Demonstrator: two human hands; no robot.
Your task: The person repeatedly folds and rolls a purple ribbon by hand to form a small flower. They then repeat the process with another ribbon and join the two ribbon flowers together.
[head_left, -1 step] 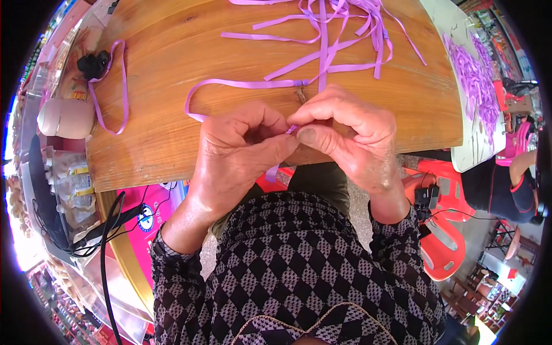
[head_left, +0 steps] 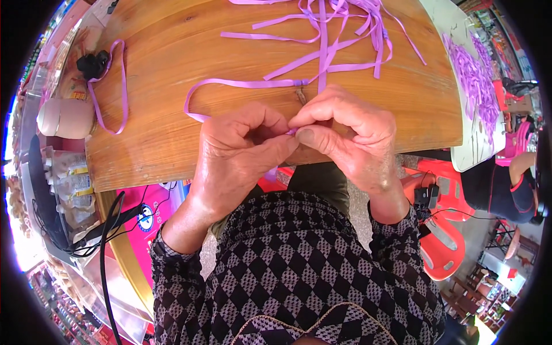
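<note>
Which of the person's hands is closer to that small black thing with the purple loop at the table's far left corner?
Left. The left hand lies nearer the black clip, which sits up and to its left; the right hand is farther off, beyond the left one.

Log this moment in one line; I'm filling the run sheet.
left hand: pinching purple ribbon | right hand: pinching same ribbon | place: wooden table

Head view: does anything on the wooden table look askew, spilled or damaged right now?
Nothing stands out. Both hands, left hand and right hand, pinch a purple ribbon at the wooden table edge; the loose ribbon pile lies tangled but on the table.
</note>
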